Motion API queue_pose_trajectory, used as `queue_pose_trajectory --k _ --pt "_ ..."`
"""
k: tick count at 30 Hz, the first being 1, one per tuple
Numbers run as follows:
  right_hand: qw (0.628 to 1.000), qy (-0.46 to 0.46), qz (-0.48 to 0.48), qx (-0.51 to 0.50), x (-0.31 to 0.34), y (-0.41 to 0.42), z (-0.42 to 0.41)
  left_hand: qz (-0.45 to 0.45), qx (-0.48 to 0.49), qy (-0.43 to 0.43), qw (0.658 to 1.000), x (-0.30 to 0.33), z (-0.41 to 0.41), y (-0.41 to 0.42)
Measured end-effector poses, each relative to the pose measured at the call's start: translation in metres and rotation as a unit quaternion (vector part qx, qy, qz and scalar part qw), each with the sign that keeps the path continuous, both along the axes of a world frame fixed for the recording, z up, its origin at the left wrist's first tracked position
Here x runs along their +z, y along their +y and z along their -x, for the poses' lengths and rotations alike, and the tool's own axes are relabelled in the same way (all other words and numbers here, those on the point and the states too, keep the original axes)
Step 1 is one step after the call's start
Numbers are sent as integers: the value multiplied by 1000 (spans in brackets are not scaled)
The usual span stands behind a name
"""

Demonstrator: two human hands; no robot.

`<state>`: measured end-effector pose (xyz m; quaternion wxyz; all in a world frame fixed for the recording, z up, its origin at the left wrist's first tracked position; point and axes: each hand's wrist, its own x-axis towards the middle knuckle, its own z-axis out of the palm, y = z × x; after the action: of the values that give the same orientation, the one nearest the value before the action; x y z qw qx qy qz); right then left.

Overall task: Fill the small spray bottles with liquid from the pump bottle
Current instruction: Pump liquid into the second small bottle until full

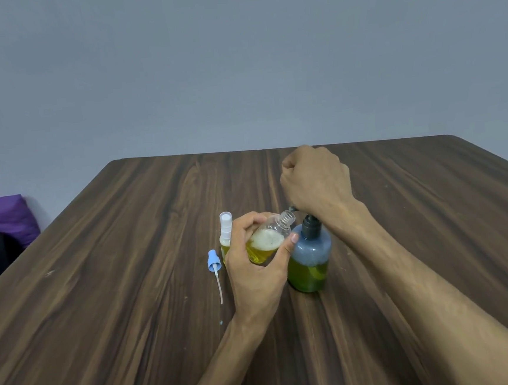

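The left hand [254, 261] grips a small open bottle [268, 241], tipped so its neck leans right and up toward the pump spout [293, 209] — the mouth sits just under the tip; the bottle is partly full of yellow liquid with foam. The right hand [314, 179] is a curled fist pressing down on the pump bottle [310, 256]; it seems to hold nothing. A capped small bottle [226, 234] stands behind the left hand; a blue sprayer top [213, 262] lies on the table [130, 264].
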<state>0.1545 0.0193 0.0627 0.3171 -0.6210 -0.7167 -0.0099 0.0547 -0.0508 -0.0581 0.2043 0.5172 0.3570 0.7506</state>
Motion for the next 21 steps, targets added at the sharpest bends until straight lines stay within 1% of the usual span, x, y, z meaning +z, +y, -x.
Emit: queue_pose_trajectory --k 4,8,12,16,19,21 --pt "1000 -16 25 -1 -5 -3 0 4 2 1 1000 0 -1 1" --pt "1000 -1 8 5 3 1 -1 -2 -1 -4 1000 1 0 0" --pt "999 -4 41 5 -8 -3 -1 8 -1 -2 1000 1 -1 1" --pt "1000 -2 13 0 1 -1 -1 -1 1 -4 1000 2 -1 -1" --pt "999 -4 33 -2 -4 -4 0 8 -5 -9 1000 1 -2 1" --pt "999 -9 30 -3 -3 -5 -1 7 -6 -12 1000 2 -2 0"
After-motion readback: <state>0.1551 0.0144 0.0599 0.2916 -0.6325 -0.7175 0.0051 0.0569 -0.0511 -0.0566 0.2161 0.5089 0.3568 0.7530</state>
